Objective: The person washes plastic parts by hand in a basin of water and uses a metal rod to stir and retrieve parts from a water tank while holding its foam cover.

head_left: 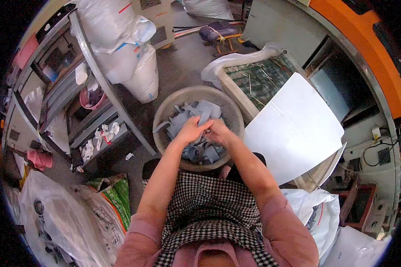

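Note:
A round beige basin (165, 107) stands on the floor in front of my knees, with a heap of grey plastic pieces (211, 153) in it. My left hand (192, 130) and my right hand (216, 131) meet over the heap, fingers closed together around a grey piece (206, 111). A flat part of that piece sticks up beyond my fingers. Its lower part is hidden by my hands. A curved grey strip hangs over the basin's left rim.
White sacks (138, 71) are stacked behind a metal shelf (98, 73) at the left. A crate with green netting (258, 78) and a white board (294, 129) lie to the right. Plastic bags (53, 213) stand at the lower left, another (307, 204) at the lower right.

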Motion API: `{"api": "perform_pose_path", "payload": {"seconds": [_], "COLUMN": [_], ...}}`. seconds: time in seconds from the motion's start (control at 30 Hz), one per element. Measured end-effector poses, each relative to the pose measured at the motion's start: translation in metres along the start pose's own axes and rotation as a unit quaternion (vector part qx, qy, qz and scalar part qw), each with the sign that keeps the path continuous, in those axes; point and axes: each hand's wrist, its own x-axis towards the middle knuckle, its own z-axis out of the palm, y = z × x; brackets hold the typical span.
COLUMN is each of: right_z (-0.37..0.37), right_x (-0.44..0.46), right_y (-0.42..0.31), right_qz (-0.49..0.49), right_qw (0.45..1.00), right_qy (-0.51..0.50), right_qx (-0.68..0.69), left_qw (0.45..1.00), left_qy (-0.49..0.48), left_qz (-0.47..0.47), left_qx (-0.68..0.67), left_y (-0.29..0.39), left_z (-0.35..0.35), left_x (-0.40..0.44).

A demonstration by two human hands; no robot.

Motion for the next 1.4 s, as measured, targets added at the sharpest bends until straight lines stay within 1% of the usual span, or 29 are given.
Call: {"api": "perform_pose_path", "payload": {"seconds": [0.03,0.07,0.1,0.13,0.17,0.2,0.23,0.27,0.3,0.33,0.37,0.4,0.43,0.5,0.57,0.7,0.77,0.87,0.97,1.07,1.13,1.17,1.2,1.23,1.27,1.3,1.33,1.37,1.4], "right_z": [0.001,0.0,-0.003,-0.006,-0.013,-0.025,-0.017,-0.008,0.003,0.01,0.014,0.013,0.013,0.014,0.015,0.027,0.026,0.016,0.015,0.01,0.02,0.026,0.043,0.022,0.021,0.009,0.002,-0.005,-0.017], "right_x": [-0.001,-0.002,-0.001,0.0,0.008,0.02,0.01,-0.001,-0.015,-0.025,-0.029,-0.028,-0.025,-0.024,-0.023,-0.033,-0.035,-0.027,-0.028,-0.023,-0.031,-0.041,-0.073,-0.043,-0.049,-0.065,-0.079,-0.091,-0.112], "right_y": [0.0,-0.001,-0.003,-0.005,-0.002,0.007,0.005,0.004,0.001,-0.001,-0.001,-0.005,-0.012,-0.016,-0.019,-0.027,-0.028,-0.027,-0.027,-0.024,-0.026,-0.029,-0.047,-0.023,-0.031,-0.041,-0.051,-0.063,-0.076], "right_qz": [0.01,0.01,-0.046,-0.1,-0.101,-0.172,-0.205,-0.234,-0.234,-0.24,-0.244,-0.245,-0.258,-0.274,-0.333,-0.312,-0.346,-0.4,-0.407,-0.424,-0.406,-0.332,-0.271,-0.318,-0.297,-0.302,-0.308,-0.315,-0.324], "right_qw": [1.0,1.0,0.987,0.949,0.949,0.855,0.777,0.685,0.685,0.663,0.638,0.638,0.649,0.66,0.662,0.687,0.703,0.677,0.671,0.694,0.724,0.801,0.85,0.811,0.839,0.839,0.843,0.845,0.832], "right_qy": [0.01,0.01,0.002,-0.007,-0.007,0.0,0.021,0.052,0.052,0.111,0.17,0.17,0.189,0.205,0.236,0.271,0.294,0.294,0.309,0.301,0.258,0.201,0.114,0.145,0.116,0.143,0.128,0.11,0.132], "right_qx": [0.0,-0.001,-0.151,-0.298,-0.299,-0.489,-0.594,-0.688,-0.688,-0.701,-0.71,-0.71,-0.69,-0.669,-0.628,-0.598,-0.547,-0.544,-0.538,-0.498,-0.494,-0.455,-0.436,-0.468,-0.441,-0.429,-0.422,-0.417,-0.431], "left_qw": [1.0,0.998,0.994,0.994,0.969,0.925,0.925,0.971,0.969,0.969,0.94,0.898,0.898,0.889,0.895,0.898,0.899,0.908,0.905,0.912,0.938,0.946,0.943,0.941,0.95,0.953,0.953,0.959,0.971], "left_qy": [-0.001,0.02,0.043,0.045,0.123,0.199,0.199,0.212,0.215,0.216,0.296,0.373,0.373,0.347,0.343,0.335,0.327,0.328,0.336,0.315,0.276,0.248,0.24,0.23,0.199,0.176,0.159,0.14,0.023], "left_qz": [0.001,0.02,0.041,0.043,0.094,0.141,0.141,0.027,-0.088,-0.088,-0.08,-0.071,-0.071,-0.008,-0.01,0.015,0.024,0.029,0.046,0.045,0.058,0.065,0.064,0.06,0.062,0.009,-0.046,-0.045,-0.028], "left_qx": [0.0,0.047,0.095,0.095,0.195,0.291,0.29,0.108,-0.079,-0.079,-0.151,-0.221,-0.222,-0.3,-0.286,-0.285,-0.289,-0.259,-0.258,-0.258,-0.201,-0.199,-0.22,-0.24,-0.232,-0.246,-0.254,-0.243,-0.236], "left_y": [-0.001,-0.001,-0.002,-0.017,-0.045,-0.06,-0.04,-0.02,-0.004,-0.005,-0.007,-0.003,0.0,0.012,0.019,0.013,0.012,0.016,0.013,0.006,0.002,0.0,-0.004,-0.006,0.001,0.012,0.024,0.033,0.041], "left_z": [0.001,0.0,-0.002,-0.008,-0.017,-0.021,-0.022,-0.024,-0.026,-0.03,-0.035,-0.037,-0.038,-0.041,-0.034,-0.026,-0.025,-0.023,-0.022,-0.021,-0.01,0.0,0.008,0.017,0.027,0.037,0.042,0.048,0.057], "left_x": [-0.001,-0.002,-0.001,0.005,0.015,0.02,0.011,0.003,-0.002,0.001,0.006,0.006,0.004,-0.002,-0.006,-0.002,-0.002,-0.003,-0.002,0.0,0.002,0.008,0.013,0.019,0.02,0.016,0.015,0.022,0.026]}}
